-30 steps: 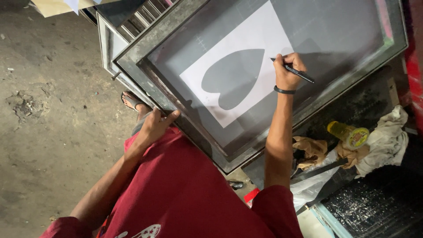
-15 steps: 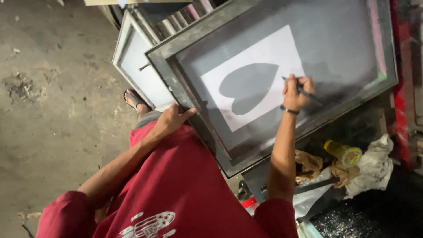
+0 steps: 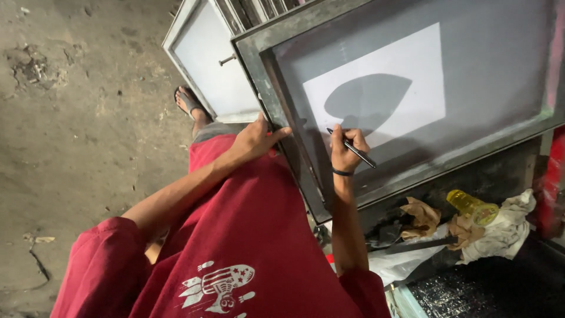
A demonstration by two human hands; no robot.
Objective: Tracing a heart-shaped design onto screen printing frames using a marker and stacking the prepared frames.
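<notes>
Right hand (image 3: pixel 344 150) fingers pinching slim black pen (image 3: pixel 352 148), left hand (image 3: pixel 256 140) gripping metal-framed mesh screen (image 3: pixel 282 88)

Right hand (image 3: pixel 345 148) grips a black pen (image 3: pixel 352 148), tip at the lower edge of the dark heart shape (image 3: pixel 368 101) on the white sheet (image 3: pixel 424 65) behind the mesh. Left hand (image 3: pixel 257 139) clamps the screen frame (image 3: pixel 259 59) corner. Yellow bottle (image 3: pixel 471 206) and rags (image 3: pixel 506 229) lie below.

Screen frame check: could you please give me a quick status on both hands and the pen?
Left hand grips the screen frame edge. Right hand holds the pen, tip on the mesh below the dark heart shape. Nothing in the way.
</notes>
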